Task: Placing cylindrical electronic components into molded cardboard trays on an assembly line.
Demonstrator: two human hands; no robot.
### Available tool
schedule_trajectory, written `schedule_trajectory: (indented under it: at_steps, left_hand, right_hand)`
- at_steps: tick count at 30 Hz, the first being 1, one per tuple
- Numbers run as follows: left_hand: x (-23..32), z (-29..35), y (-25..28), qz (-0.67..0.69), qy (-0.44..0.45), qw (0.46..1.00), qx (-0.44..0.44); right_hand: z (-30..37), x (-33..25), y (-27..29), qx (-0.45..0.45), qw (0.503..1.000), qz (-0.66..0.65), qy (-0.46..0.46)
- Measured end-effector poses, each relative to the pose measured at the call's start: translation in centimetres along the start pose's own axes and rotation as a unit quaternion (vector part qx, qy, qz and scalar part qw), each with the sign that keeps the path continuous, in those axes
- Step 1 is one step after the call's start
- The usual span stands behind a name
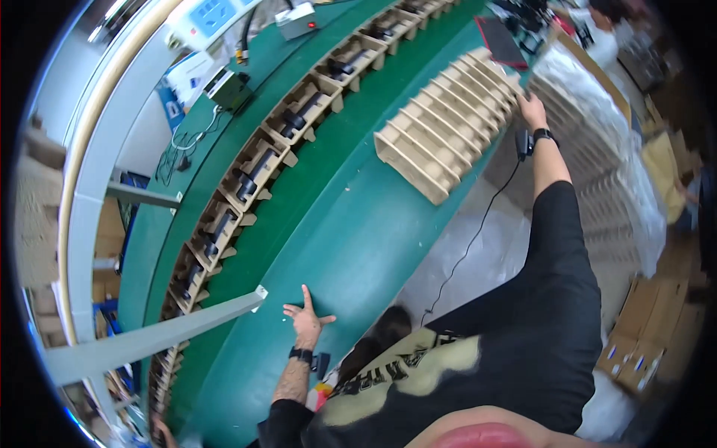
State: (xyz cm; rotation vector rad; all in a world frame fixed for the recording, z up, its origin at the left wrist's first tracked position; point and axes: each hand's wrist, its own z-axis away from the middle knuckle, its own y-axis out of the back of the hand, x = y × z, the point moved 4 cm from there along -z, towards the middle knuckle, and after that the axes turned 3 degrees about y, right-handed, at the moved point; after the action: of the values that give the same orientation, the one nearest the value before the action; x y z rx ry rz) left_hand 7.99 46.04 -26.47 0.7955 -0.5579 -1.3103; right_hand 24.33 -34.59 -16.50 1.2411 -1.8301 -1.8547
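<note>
A row of nested tan pulp trays (448, 123) lies on its side on the green worktop, its thin rims standing up like ribs. At its far right end, my right hand (532, 112) grips the edge of the trays; some of its fingers are hidden. My left hand (305, 322) hovers over or rests on the bare green worktop (358, 239), fingers spread, holding nothing. It is well apart from the trays. Each wrist wears a black band with a small dark device.
Tan trays holding black cylindrical parts (295, 119) line the green belt on the left. A grey metal bar (164, 325) crosses at lower left. Plastic-wrapped tray stacks (597, 164) stand at right, above cardboard boxes (642, 328). A black cable (478, 231) hangs beside the table.
</note>
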Motion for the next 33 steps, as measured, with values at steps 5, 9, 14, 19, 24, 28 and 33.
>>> schedule_trajectory:
  at_steps: [5,9,14,19,24,28,33]
  left_hand:
    - [0.9,0.0,-0.5,0.045,-0.028,0.999,0.0]
    - [-0.6,2.0,-0.7,0.082,-0.046,0.995,0.031]
    - [-0.1,1.4,0.2,0.113,-0.025,0.993,0.017]
    - [-1.0,1.1,1.1,0.102,0.004,0.995,-0.006]
    - [-0.8,1.4,1.6,0.084,0.013,0.996,-0.033]
    - [-2.6,2.4,1.1,0.079,0.005,0.996,-0.04]
    - [-2.3,1.4,1.5,0.076,-0.012,0.996,-0.036]
  right_hand:
    - [-5.3,0.4,-0.7,-0.053,0.998,-0.002,-0.019]
    - [-2.1,-7.6,-6.6,-0.028,0.981,0.189,-0.034]
    - [-2.6,-6.8,-6.3,-0.012,0.979,0.201,-0.035]
    - [-4.7,-5.2,-7.9,-0.002,0.983,0.181,-0.02]
    - [-4.8,-5.1,-8.1,-0.014,0.979,0.204,-0.022]
    - [4.1,-11.9,-4.1,-0.043,0.971,0.236,-0.022]
    - [7.9,-14.1,-5.7,-0.02,0.971,0.231,0.06]
